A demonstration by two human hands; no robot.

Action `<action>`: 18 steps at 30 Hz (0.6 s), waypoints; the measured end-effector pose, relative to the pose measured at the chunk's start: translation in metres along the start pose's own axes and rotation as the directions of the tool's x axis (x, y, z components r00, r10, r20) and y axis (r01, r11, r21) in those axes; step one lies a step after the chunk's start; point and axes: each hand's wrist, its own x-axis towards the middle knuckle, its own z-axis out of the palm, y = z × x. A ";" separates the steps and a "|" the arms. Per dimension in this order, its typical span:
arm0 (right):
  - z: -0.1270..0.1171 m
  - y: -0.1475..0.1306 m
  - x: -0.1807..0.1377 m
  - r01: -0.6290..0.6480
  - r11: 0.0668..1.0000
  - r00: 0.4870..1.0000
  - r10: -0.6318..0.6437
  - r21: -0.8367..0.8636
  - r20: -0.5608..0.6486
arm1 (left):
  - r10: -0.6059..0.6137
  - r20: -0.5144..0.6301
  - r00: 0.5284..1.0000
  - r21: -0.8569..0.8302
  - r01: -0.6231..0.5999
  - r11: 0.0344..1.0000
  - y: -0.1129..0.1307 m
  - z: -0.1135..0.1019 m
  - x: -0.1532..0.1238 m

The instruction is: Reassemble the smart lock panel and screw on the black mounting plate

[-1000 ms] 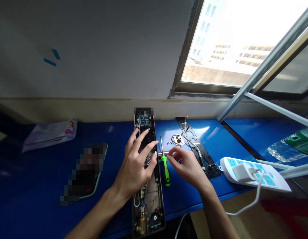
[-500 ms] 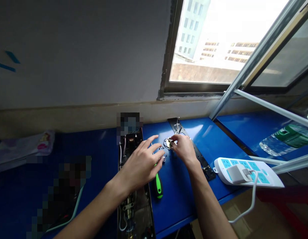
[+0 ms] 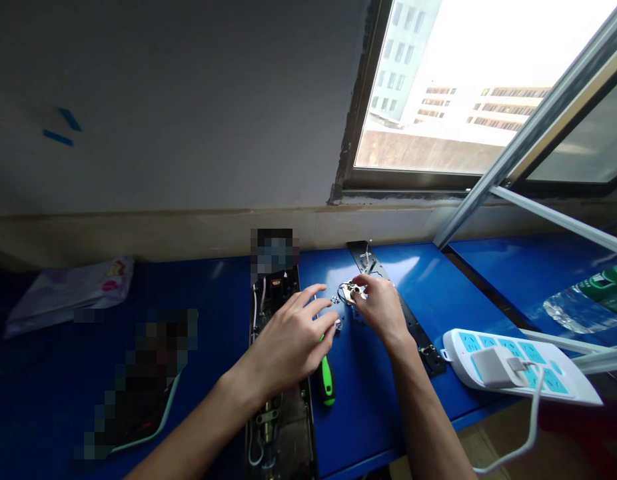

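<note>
Held in the fingertips of my right hand [image 3: 383, 308] is a small pale metal part [image 3: 349, 293] with a dark wire looped at its left side. My left hand [image 3: 296, 330] hovers with its fingers apart, over the right edge of an opened long black device [image 3: 283, 433] with wires and metal fittings inside. Beneath its fingers lies a screwdriver [image 3: 327, 383] with a green and black handle, its upper part partly covered. Several tiny screws [image 3: 335, 300] are scattered between both hands. Behind my right hand stretches a long black panel [image 3: 423, 343].
A white power strip [image 3: 493, 387] with a plugged-in charger sits at the right edge of the blue table [image 3: 378, 413]. Metal frame bars [image 3: 488, 193] rise behind it, near a water bottle [image 3: 588, 303]. A plastic packet [image 3: 73, 293] and a blurred-out dark object [image 3: 143, 380] are on the left.
The whole view has shifted, so things appear farther right. My right hand still pinches the small part, which shows a little more plainly. My left hand keeps its spread pose.
</note>
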 end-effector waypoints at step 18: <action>-0.010 -0.029 -0.028 0.012 1.000 0.998 -0.011 -0.015 0.065 | -0.002 -0.109 0.994 -0.086 -0.007 0.996 -0.016 -0.015 -0.012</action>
